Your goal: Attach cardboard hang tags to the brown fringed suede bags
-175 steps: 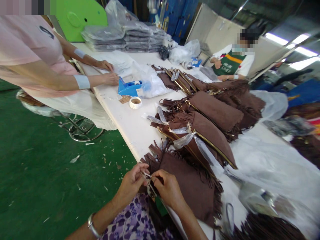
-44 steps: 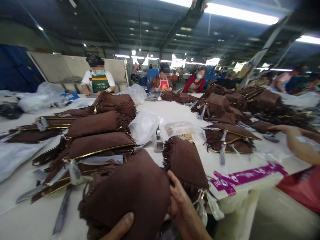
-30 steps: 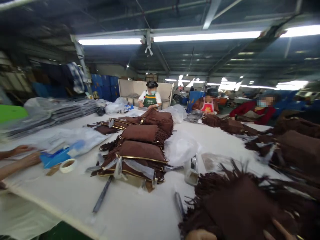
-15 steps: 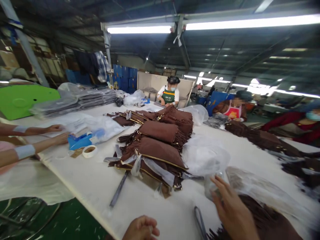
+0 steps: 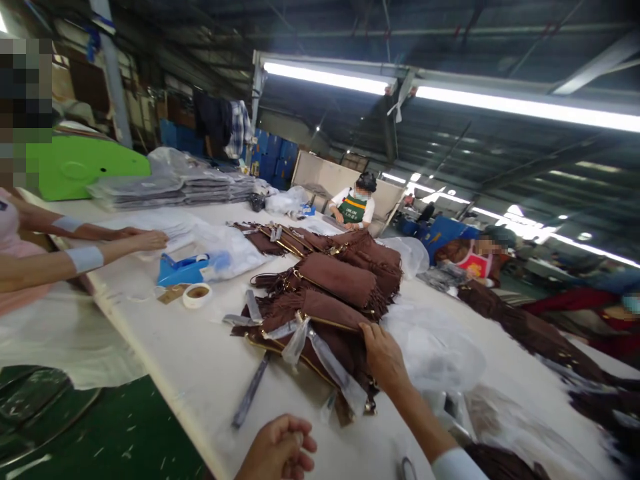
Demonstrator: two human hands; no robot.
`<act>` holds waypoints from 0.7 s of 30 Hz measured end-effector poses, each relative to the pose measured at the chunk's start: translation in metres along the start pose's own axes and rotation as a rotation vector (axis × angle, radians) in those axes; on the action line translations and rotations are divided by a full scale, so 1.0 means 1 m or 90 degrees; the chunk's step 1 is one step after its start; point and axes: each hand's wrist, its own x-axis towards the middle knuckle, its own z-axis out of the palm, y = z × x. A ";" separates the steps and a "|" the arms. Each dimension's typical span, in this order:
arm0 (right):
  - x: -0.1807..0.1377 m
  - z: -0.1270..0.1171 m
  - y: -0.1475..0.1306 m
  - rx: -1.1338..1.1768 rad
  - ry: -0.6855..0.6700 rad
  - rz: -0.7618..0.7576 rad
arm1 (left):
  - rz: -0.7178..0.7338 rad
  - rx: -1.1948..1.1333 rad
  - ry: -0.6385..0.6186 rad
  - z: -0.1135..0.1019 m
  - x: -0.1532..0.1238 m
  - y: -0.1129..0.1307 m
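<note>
Since half a second ago the right hand [image 5: 383,357] has left the clear plastic at the near right and reached forward to the brown fringed bags [image 5: 330,300] piled mid-table. Its palm lies on the nearest bag of the pile, fingers [image 5: 369,331] together and curled over the bag's top edge by the gold trim; whether they actually pinch the suede cannot be told. A pale cuff covers that forearm at the near edge of the view. The left hand [image 5: 280,450] sits low at the near edge of the white table [image 5: 200,360], curled into a loose fist on nothing visible, clear of the bags.

Clear plastic strips trail off the pile toward the near side, and a dark flat strap [image 5: 251,399] lies on the table just left of them. Crumpled clear bags [image 5: 435,347] lie right of the pile, touching it. At the far left a co-worker's two hands [image 5: 150,239] rest on white sheets beside a blue tape dispenser [image 5: 183,270] and a tape roll [image 5: 197,295]. Folded grey packs [image 5: 175,187] are stacked farther back.
</note>
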 end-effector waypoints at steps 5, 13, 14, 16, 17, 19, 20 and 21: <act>0.016 -0.036 -0.009 0.014 0.061 -0.020 | 0.062 -0.089 -0.104 0.047 0.015 0.030; 0.001 -0.101 -0.028 0.068 0.157 -0.064 | 0.184 -0.351 -0.129 0.063 0.024 0.086; -0.005 -0.104 -0.029 0.075 0.162 -0.069 | 0.200 -0.362 -0.144 0.061 0.025 0.090; -0.017 -0.109 -0.031 0.086 0.170 -0.080 | 0.216 -0.387 -0.173 0.059 0.028 0.096; -0.023 -0.111 -0.033 0.087 0.181 -0.085 | 0.215 -0.400 -0.180 0.060 0.029 0.099; -0.037 -0.115 -0.038 0.079 0.211 -0.088 | 0.203 -0.422 -0.161 0.064 0.028 0.105; -0.045 -0.118 -0.041 0.073 0.230 -0.084 | 0.197 -0.429 -0.130 0.067 0.024 0.108; -0.054 -0.121 -0.046 0.070 0.246 -0.082 | 0.195 -0.433 -0.091 0.069 0.018 0.111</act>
